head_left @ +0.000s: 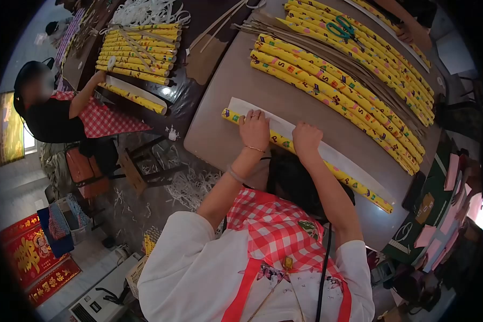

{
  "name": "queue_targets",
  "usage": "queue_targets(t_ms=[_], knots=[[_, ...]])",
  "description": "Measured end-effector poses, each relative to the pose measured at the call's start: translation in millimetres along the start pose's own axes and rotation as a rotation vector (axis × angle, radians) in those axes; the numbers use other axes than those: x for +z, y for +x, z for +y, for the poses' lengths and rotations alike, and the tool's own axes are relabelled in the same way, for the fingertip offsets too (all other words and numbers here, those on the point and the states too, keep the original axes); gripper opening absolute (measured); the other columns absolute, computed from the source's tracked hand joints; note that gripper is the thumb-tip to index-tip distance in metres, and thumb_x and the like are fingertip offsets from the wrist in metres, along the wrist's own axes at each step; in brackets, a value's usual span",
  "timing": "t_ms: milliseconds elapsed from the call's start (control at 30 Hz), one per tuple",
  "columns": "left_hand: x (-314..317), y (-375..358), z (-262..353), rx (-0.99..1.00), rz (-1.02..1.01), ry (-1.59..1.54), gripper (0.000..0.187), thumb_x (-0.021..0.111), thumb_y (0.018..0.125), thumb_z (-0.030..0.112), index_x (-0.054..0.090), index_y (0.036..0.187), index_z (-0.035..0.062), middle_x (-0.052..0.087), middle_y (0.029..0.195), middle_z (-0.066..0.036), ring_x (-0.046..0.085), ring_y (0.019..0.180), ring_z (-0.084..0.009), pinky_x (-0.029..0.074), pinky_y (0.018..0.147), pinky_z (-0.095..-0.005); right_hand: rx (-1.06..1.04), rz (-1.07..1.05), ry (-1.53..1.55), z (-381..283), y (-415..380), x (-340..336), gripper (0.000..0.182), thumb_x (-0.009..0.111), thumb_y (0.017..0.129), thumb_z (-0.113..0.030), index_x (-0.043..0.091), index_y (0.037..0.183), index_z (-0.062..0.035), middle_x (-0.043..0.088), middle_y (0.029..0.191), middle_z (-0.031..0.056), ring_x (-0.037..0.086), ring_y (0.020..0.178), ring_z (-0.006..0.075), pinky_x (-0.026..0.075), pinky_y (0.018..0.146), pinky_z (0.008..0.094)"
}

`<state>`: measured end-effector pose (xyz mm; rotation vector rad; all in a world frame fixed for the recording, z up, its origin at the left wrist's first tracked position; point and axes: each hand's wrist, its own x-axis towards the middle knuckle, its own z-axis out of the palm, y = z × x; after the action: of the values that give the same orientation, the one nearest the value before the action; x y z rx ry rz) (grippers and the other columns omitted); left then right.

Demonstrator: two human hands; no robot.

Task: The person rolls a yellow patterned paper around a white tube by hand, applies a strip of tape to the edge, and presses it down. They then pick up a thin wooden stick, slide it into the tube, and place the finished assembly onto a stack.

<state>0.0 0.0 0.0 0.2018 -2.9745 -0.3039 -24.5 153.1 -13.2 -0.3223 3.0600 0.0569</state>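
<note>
A yellow patterned roll of wrapping paper (pixel 354 183) lies across the near part of the table, its white underside (pixel 333 144) showing as a loose strip along the far edge. Around its left part my left hand (pixel 254 130) is closed, with the fingers curled over the top and a bracelet at the wrist. A short way to the right, my right hand (pixel 307 140) is closed in a fist-like grip on the same roll. Beyond both hands, several finished-looking yellow rolls (pixel 333 88) lie side by side.
Green-handled scissors (pixel 342 28) rest on more yellow rolls, beside brown paper strips (pixel 306 33). Another person's hand (pixel 415 35) is at the far right. On the left, a co-worker (pixel 53 107) handles a roll (pixel 137 98) near a stack (pixel 139 51). Paper shreds (pixel 190 188) litter the floor.
</note>
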Motion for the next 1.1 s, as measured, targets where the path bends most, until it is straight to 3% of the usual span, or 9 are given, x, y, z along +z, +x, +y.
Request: queue_targets(t_ms=[100,167,400,500,767,1100], knots=[[3,-3,-3,-0.007,0.076,0.046,0.022,0.061,0.082,0.023,0.064,0.096,0.0067,0.063,0.106,-0.007,0.056,0.107,-0.0239,0.036,0.093,-0.0416,-0.012,-0.014,0.002,0,-1,0,0.006,0.06,0.071,-0.013,0.065,0.07,-0.0104,0.064,0.063,0.0049,0.064,0.064,0.024,0.045,0.048,0.0354],[4,0,-8,-0.005,0.103,0.08,0.021,0.06,0.083,0.023,0.064,0.095,0.0066,0.063,0.104,-0.005,0.056,0.106,-0.0221,0.036,0.092,-0.0425,-0.026,0.138,-0.026,0,-1,-3,0.011,0.058,0.068,-0.012,0.063,0.059,-0.0122,0.061,0.055,0.0077,0.062,0.054,0.0237,0.045,0.042,0.0345],[9,6,-23,-0.021,0.118,0.148,0.02,0.059,0.083,0.023,0.064,0.096,0.0083,0.063,0.104,-0.002,0.056,0.105,-0.0191,0.035,0.091,-0.0434,-0.008,0.111,0.017,1,2,0,0.011,0.057,0.069,-0.011,0.065,0.062,-0.011,0.061,0.055,0.0082,0.063,0.055,0.0249,0.045,0.042,0.0349],[7,9,-28,-0.048,0.069,0.136,0.023,0.057,0.084,0.023,0.064,0.1,0.0073,0.063,0.107,-0.003,0.052,0.112,-0.0207,0.034,0.094,-0.0471,0.004,0.071,0.017,1,1,-2,0.011,0.057,0.069,-0.011,0.065,0.062,-0.0108,0.062,0.056,0.0087,0.064,0.056,0.0254,0.045,0.042,0.0352],[11,22,-49,-0.099,0.146,0.224,0.017,0.061,0.081,0.021,0.066,0.094,0.0115,0.064,0.105,0.0,0.06,0.097,-0.0188,0.04,0.089,-0.0431,0.006,0.107,0.015,1,1,6,0.009,0.058,0.069,-0.012,0.064,0.063,-0.0111,0.061,0.056,0.0083,0.064,0.056,0.0253,0.047,0.044,0.0364],[7,32,-60,-0.16,0.127,0.276,0.02,0.06,0.084,0.022,0.067,0.1,0.0133,0.063,0.106,0.002,0.057,0.103,-0.0167,0.039,0.089,-0.0483,-0.01,0.061,0.008,1,0,-2,0.01,0.057,0.07,-0.013,0.064,0.063,-0.0115,0.062,0.058,0.0084,0.064,0.058,0.0252,0.047,0.045,0.0362]])
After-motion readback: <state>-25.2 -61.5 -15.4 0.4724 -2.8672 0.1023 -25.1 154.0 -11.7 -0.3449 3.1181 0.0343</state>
